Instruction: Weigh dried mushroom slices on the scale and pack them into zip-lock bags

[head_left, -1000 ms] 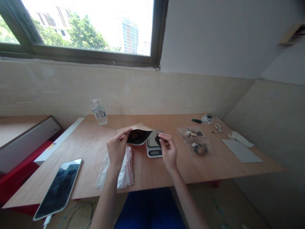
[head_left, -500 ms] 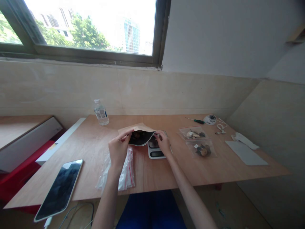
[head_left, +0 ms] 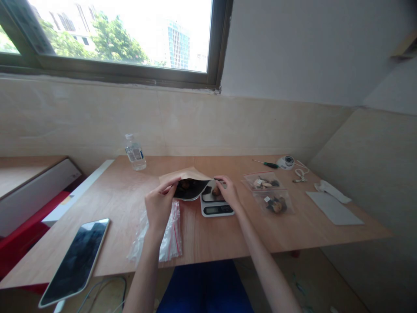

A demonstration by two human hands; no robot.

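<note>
My left hand (head_left: pixel 159 203) is closed on the left edge of a brown paper bag (head_left: pixel 186 173), its fingers pinching the rim. The bag's mouth gapes toward me, showing a dark lining and brownish dried pieces inside. At the bag's right corner, my right hand (head_left: pixel 228 191) has its thumb and fingertips closed on the rim. Under that hand stands a white digital kitchen scale (head_left: pixel 217 214) with a dark display. On its plate lie a brown dried piece (head_left: pixel 215 191), like a dried mushroom, and a black flake (head_left: pixel 206 190).
Clear zip bags (head_left: pixel 171 239) lie stacked near the front edge, and a phone (head_left: pixel 76 261) is to the left. Two filled zip bags (head_left: pixel 276 205) are at right. Behind are a water bottle (head_left: pixel 135 153), a screwdriver (head_left: pixel 270 165), a white camera (head_left: pixel 286 162) and white paper (head_left: pixel 334 208).
My right hand has shifted slightly right and turned, uncovering more of the scale's plate and the pieces on it. My left hand still holds the bag. The whole view has shifted a little.
</note>
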